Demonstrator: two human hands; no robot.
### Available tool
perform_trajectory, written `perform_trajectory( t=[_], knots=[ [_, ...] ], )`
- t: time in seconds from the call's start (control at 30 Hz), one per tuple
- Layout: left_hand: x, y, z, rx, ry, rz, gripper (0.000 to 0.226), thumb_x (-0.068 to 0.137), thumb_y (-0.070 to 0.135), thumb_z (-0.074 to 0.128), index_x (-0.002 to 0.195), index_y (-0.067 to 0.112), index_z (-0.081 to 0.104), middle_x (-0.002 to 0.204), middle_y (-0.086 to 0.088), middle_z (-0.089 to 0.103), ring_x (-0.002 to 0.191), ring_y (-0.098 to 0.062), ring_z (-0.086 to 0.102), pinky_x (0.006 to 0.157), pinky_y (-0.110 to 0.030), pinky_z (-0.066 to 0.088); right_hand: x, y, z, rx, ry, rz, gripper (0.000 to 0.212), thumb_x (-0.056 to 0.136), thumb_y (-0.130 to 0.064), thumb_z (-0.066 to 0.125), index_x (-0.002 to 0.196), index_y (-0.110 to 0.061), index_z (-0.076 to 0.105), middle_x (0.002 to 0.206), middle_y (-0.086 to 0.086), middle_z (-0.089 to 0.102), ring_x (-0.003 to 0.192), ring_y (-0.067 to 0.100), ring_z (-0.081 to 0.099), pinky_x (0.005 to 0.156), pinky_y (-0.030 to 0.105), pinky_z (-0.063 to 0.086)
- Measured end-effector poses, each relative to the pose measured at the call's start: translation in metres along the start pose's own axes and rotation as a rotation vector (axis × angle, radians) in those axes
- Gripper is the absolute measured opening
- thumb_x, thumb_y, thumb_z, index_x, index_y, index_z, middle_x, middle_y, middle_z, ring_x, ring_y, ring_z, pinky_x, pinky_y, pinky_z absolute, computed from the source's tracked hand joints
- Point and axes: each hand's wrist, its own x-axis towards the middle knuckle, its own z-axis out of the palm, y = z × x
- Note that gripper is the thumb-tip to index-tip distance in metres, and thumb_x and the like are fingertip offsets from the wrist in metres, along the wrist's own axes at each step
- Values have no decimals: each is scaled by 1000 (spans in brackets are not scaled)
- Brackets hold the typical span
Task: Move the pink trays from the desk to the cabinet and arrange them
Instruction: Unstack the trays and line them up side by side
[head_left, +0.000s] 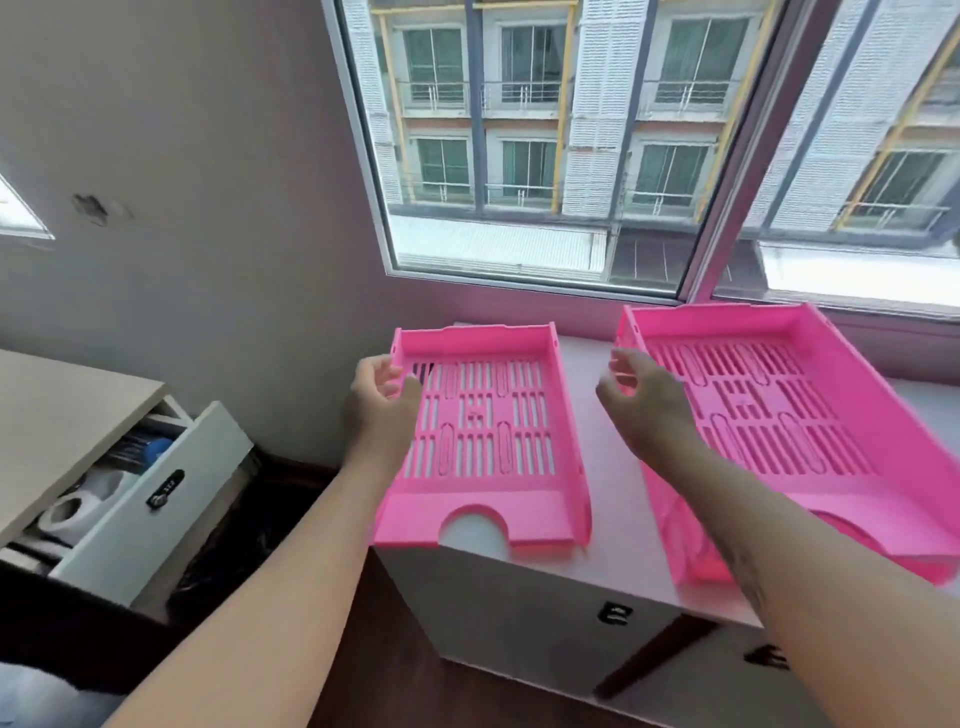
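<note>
Two pink slotted trays lie on the white cabinet (618, 525) under the window. The left pink tray (483, 431) lies flat, its notched front edge at the cabinet's near edge. The right pink tray (810, 415) looks like a stack, with another tray's wall showing below it. My left hand (382, 400) hovers at the left wall of the left tray, fingers curled and apart, holding nothing. My right hand (644, 400) floats over the gap between the trays, close to the right stack's left wall, fingers apart and empty.
A desk (57, 426) stands at the left with an open white drawer (150, 499) full of small items. The window sill (779, 306) runs right behind the trays. Dark wooden floor (395, 670) lies between desk and cabinet.
</note>
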Motion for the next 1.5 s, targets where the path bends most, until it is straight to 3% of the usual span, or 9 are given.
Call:
perform_trajectory(
  t=[0.17,0.43,0.57,0.63,0.8,0.93,1.1,1.23,1.5],
  knots=[
    [-32,49,87,35,-170,123,14,85,22,62,99,24,61,84,11,66,70,4,61,58,-17,50,18,30,-87,-123,168,5,30,90,-14,56,115,-3,65,105,15,71,96,30,64,85,34,49],
    [-107,74,203,118,-561,-131,62,89,30,62,143,9,40,144,-9,49,124,-25,51,91,-28,35,11,146,-195,-349,61,317,38,88,-24,55,125,-13,57,112,16,62,89,32,57,71,35,44],
    [-120,74,220,158,-606,-178,28,89,18,52,114,14,62,104,-5,68,81,-19,64,66,-30,52,2,182,-205,-262,-135,371,39,91,-9,47,130,-13,47,103,14,62,81,30,56,67,35,42],
    [-115,74,221,193,-582,-154,15,90,15,51,93,17,65,81,-3,66,60,-13,55,48,-22,44,-2,188,-200,-202,-158,345,45,91,-2,40,134,-15,39,99,12,60,78,31,58,65,36,45],
    [-85,74,209,321,-569,-134,18,91,14,49,84,0,59,72,-8,52,59,-17,44,54,-26,36,-6,181,-173,-146,-144,377,65,93,-5,33,153,-22,14,121,21,61,97,38,60,83,45,51],
    [-62,70,200,386,-584,-91,19,94,13,48,80,12,61,68,-4,59,55,-16,50,48,-24,36,-10,167,-146,-170,-75,407,71,94,-6,32,156,-24,3,111,18,61,85,34,57,74,40,48],
    [-56,70,199,357,-597,-78,21,93,10,46,74,9,56,66,-6,52,55,-18,44,50,-26,34,-10,158,-145,-93,-28,455,62,92,-4,31,152,-19,23,118,20,62,91,35,60,75,39,49],
    [-53,82,206,287,-586,-19,16,86,8,48,70,10,52,67,-11,46,59,-18,39,57,-30,29,-13,152,-166,0,40,441,40,89,-2,30,120,-15,52,102,14,67,88,34,65,79,51,56],
    [-109,131,287,156,-816,87,13,84,7,50,74,9,57,67,-11,48,57,-17,39,49,-27,28,-50,192,-266,-73,279,535,47,87,-4,39,125,-23,60,93,-3,65,74,2,57,55,20,39]
  ],
)
